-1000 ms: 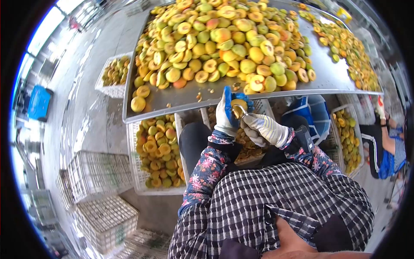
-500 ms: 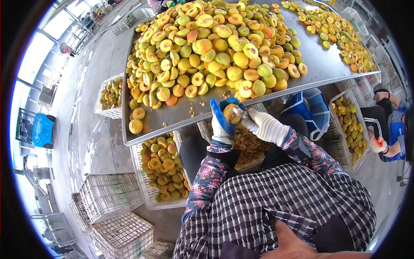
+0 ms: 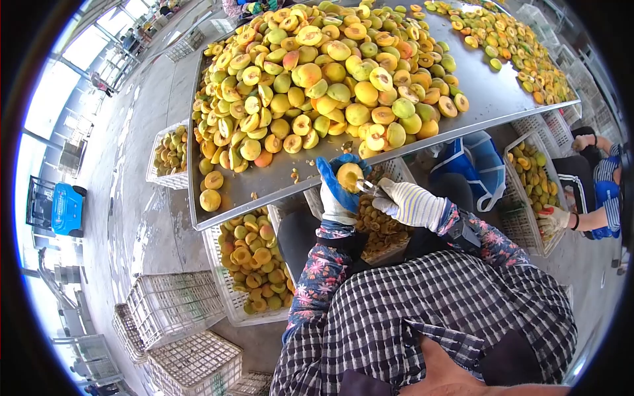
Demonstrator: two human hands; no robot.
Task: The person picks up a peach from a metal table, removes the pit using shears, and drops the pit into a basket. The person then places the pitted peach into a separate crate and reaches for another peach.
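Left hand (image 3: 335, 195), in a blue-palmed glove, grips a round yellow peach half (image 3: 349, 176). Right hand (image 3: 407, 202), in a white knit glove, clasps a small metal pitting tool (image 3: 366, 188) touching the fruit, near the steel table (image 3: 489, 99).

No text, label, brand, number or sign can be read anywhere in this view
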